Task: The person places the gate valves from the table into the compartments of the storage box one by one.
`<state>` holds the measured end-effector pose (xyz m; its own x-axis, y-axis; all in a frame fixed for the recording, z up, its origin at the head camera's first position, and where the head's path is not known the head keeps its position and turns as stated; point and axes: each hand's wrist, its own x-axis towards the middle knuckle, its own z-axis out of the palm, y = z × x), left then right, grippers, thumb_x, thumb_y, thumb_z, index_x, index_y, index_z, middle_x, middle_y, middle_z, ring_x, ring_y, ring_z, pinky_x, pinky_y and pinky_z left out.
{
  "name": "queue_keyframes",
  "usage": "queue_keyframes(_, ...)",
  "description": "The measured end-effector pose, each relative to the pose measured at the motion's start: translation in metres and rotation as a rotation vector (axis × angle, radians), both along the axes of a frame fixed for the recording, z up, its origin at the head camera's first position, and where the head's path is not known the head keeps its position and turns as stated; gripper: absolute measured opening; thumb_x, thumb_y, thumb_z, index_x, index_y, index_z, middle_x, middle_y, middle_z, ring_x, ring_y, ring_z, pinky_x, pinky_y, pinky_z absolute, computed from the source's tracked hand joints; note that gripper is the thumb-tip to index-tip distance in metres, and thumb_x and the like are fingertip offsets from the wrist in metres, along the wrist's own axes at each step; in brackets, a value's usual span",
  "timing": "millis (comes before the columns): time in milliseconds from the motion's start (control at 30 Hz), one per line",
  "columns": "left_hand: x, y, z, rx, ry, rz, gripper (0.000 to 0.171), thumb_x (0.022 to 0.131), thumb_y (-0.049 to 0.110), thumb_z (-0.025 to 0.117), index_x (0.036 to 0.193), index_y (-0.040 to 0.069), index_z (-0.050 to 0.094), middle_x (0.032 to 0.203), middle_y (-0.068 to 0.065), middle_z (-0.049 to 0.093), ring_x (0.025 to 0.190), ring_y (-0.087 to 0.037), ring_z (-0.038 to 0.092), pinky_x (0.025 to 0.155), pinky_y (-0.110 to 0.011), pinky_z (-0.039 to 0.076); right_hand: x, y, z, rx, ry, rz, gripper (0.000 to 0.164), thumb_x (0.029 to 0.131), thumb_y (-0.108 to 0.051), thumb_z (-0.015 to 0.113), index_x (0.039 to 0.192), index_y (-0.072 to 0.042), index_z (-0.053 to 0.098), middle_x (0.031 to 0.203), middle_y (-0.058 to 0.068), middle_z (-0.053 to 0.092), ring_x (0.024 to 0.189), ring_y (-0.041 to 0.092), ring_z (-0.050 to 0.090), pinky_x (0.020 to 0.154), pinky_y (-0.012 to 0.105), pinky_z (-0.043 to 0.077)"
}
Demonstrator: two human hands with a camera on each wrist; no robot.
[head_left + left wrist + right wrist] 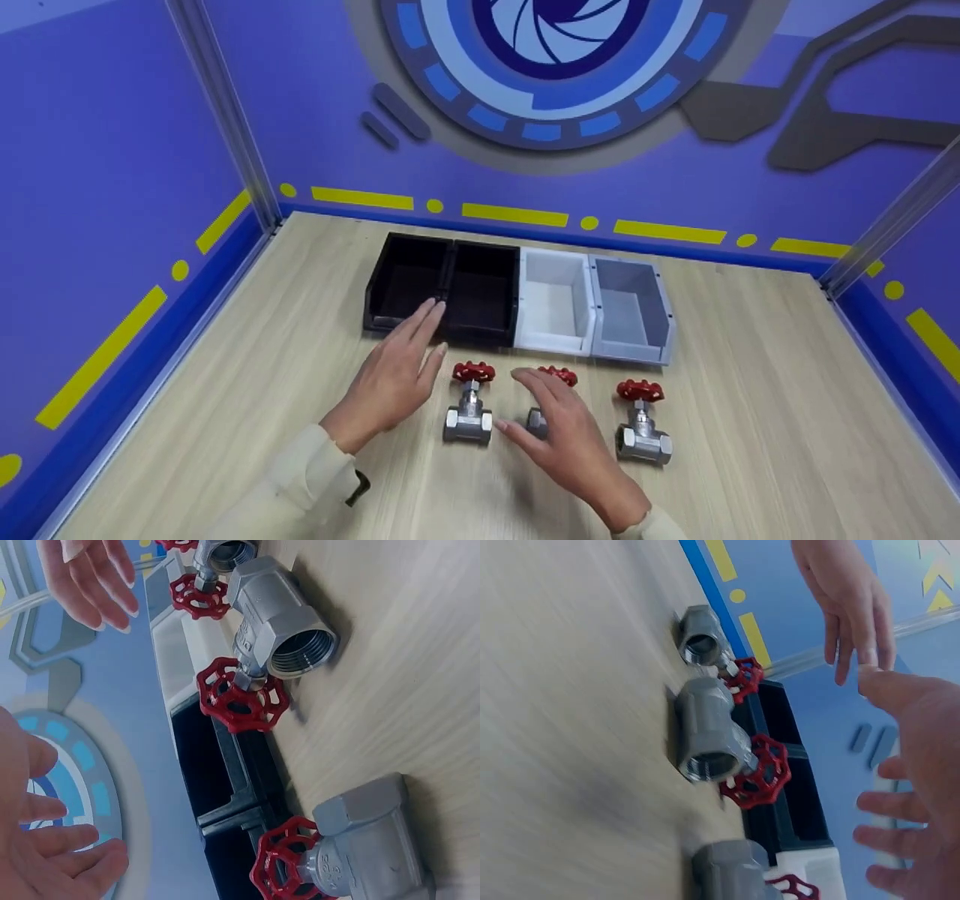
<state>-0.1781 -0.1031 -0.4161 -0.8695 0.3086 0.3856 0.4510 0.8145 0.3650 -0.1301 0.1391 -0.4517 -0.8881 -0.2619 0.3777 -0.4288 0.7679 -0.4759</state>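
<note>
Several metal valves with red handwheels stand in a row on the wooden table. My left hand, fingers extended, hovers left of one valve. My right hand, its fingers loosely bent, overlaps another valve and hides most of it in the head view. Farther right, a valve stands in full view. Neither hand holds anything. In the left wrist view, a valve appears low in the frame, its red handwheel facing the bins. The right wrist view shows a valve below the palm.
Behind the valves stands a joined row of bins: two black bins, a white bin and a grey bin. Blue printed walls with metal corner posts enclose the table.
</note>
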Motion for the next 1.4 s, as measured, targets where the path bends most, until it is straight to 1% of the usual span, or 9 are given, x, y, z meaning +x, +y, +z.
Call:
queue_keyframes(100,-0.002,-0.003,-0.001,0.024,0.026,0.009,0.052,0.102,0.027,0.047,0.150,0.011,0.036,0.153,-0.009,0.040,0.133,-0.028,0.048,0.107,-0.044,0.043,-0.001,-0.007,-0.001,-0.026,0.031,0.020,0.057,0.083,-0.048,0.072,0.131,-0.020,0.058,0.128,-0.002,0.061,0.121,0.018,0.056,0.100,0.043,0.048)
queue_keyframes(200,-0.005,-0.006,-0.002,0.049,0.052,0.008,0.050,0.101,0.024,0.048,0.148,0.008,0.038,0.151,-0.012,0.042,0.131,-0.031,0.050,0.106,-0.045,0.044,-0.001,-0.012,-0.003,-0.040,0.043,0.037,0.056,0.082,-0.046,0.073,0.129,-0.018,0.059,0.126,-0.001,0.063,0.120,0.017,0.057,0.099,0.043,0.049)
queue_keyframes(433,-0.009,-0.011,-0.004,0.097,0.086,0.017,0.048,0.100,0.021,0.050,0.146,0.007,0.043,0.148,-0.012,0.047,0.130,-0.029,0.052,0.103,-0.046,0.046,-0.003,-0.023,-0.007,-0.033,0.046,0.068,0.055,0.085,-0.050,0.068,0.129,-0.019,0.059,0.127,-0.002,0.062,0.121,0.016,0.056,0.100,0.042,0.048)
queue_keyframes(600,-0.012,-0.015,-0.004,0.129,0.069,0.051,0.046,0.100,0.022,0.051,0.143,0.008,0.046,0.146,-0.012,0.049,0.130,-0.028,0.052,0.105,-0.046,0.044,-0.004,-0.033,-0.007,-0.047,0.022,0.098,0.055,0.086,-0.051,0.067,0.129,-0.018,0.058,0.129,-0.001,0.061,0.122,0.018,0.056,0.101,0.042,0.047)
queue_keyframes(800,-0.018,-0.020,-0.006,0.146,0.068,0.079,0.043,0.099,0.024,0.054,0.138,0.007,0.051,0.140,-0.012,0.053,0.126,-0.028,0.055,0.102,-0.045,0.046,-0.006,-0.041,-0.010,-0.053,0.013,0.106,0.055,0.086,-0.052,0.065,0.129,-0.018,0.058,0.128,-0.003,0.062,0.121,0.017,0.056,0.102,0.042,0.046)
queue_keyframes(900,-0.020,-0.024,-0.007,0.153,0.063,0.093,0.042,0.098,0.024,0.054,0.137,0.008,0.052,0.139,-0.011,0.054,0.124,-0.028,0.056,0.102,-0.044,0.047,-0.006,-0.045,-0.012,-0.058,-0.009,0.108,0.055,0.087,-0.053,0.064,0.129,-0.019,0.058,0.128,-0.004,0.061,0.122,0.017,0.056,0.102,0.042,0.046)
queue_keyframes(1100,-0.023,-0.030,-0.008,0.169,0.040,0.102,0.043,0.098,0.024,0.053,0.138,0.007,0.051,0.139,-0.013,0.053,0.123,-0.030,0.056,0.101,-0.046,0.047,-0.007,-0.054,-0.013,-0.092,-0.081,0.133,0.055,0.088,-0.050,0.064,0.131,-0.016,0.056,0.130,-0.002,0.060,0.125,0.017,0.054,0.104,0.039,0.046)
queue_keyframes(1300,-0.028,-0.035,-0.009,0.190,0.047,0.105,0.043,0.098,0.022,0.054,0.137,0.005,0.051,0.138,-0.014,0.053,0.124,-0.031,0.056,0.102,-0.046,0.046,-0.008,-0.061,-0.014,-0.116,-0.076,0.158,0.051,0.088,-0.045,0.066,0.128,-0.015,0.057,0.129,-0.001,0.060,0.123,0.016,0.056,0.103,0.036,0.046)
queue_keyframes(1400,-0.030,-0.037,-0.009,0.196,0.042,0.113,0.042,0.098,0.021,0.054,0.136,0.004,0.051,0.138,-0.014,0.054,0.125,-0.031,0.055,0.103,-0.046,0.045,-0.008,-0.065,-0.014,-0.110,-0.095,0.165,0.050,0.089,-0.044,0.066,0.129,-0.015,0.056,0.129,-0.002,0.059,0.123,0.016,0.056,0.103,0.036,0.047)
